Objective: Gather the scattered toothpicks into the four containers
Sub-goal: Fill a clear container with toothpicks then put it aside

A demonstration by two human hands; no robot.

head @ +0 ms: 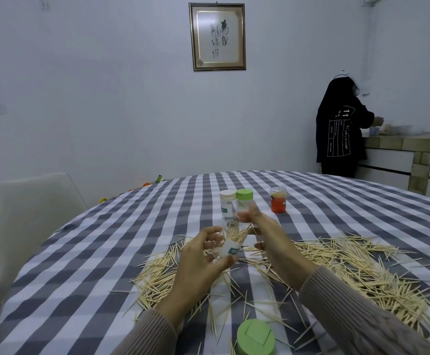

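Observation:
My left hand (pixel 203 254) grips a clear container (pixel 230 245) with a white and green label, tilted, with a bunch of toothpicks sticking out of its mouth. My right hand (pixel 267 234) is blurred just to the right of that mouth, its fingers near the toothpick ends. Scattered toothpicks (pixel 349 267) cover the checked tablecloth around both hands. Behind stand a white-lidded container (pixel 227 204), a green-lidded container (pixel 244 201) and a red container (pixel 278 200). A loose green lid (pixel 256 336) lies at the near edge.
The round table (pixel 106 239) has a grey and white checked cloth. A white chair (pixel 29 213) stands at its left. A person in dark clothes (pixel 341 129) stands at a counter (pixel 400 149) at the back right.

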